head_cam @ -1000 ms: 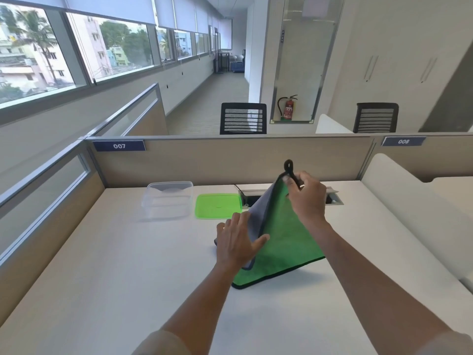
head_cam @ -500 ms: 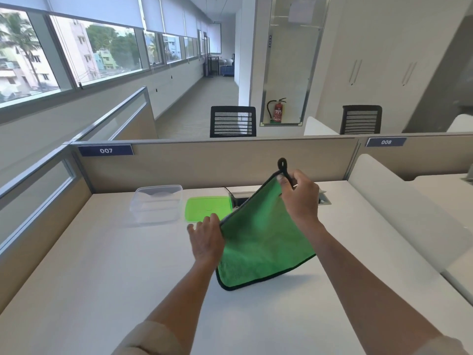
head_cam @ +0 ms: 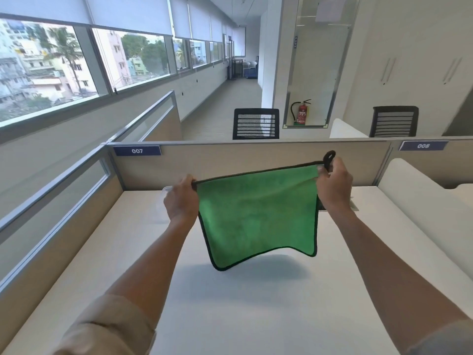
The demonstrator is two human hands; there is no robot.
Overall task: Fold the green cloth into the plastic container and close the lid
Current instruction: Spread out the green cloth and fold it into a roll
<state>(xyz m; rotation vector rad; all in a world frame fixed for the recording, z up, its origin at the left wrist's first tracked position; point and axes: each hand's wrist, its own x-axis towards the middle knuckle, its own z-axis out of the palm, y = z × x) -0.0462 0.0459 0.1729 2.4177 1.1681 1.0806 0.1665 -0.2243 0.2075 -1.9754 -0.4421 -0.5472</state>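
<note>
Head view: a green cloth (head_cam: 257, 216) with dark trim hangs spread in the air above the white table (head_cam: 256, 303), its lower edge free and wavy. The left hand (head_cam: 182, 201) pinches the top left corner; the right hand (head_cam: 332, 187) pinches the top right corner beside a black hanging loop (head_cam: 329, 157). To fold neatly, the top edge likely needs keeping taut and the corners matched. The plastic container (head_cam: 166, 190) peeks out behind the left hand.

Both forearms raised and extended forward, left hand (head_cam: 181, 201) and right hand (head_cam: 332, 187) each pinched closed, held well apart.
</note>
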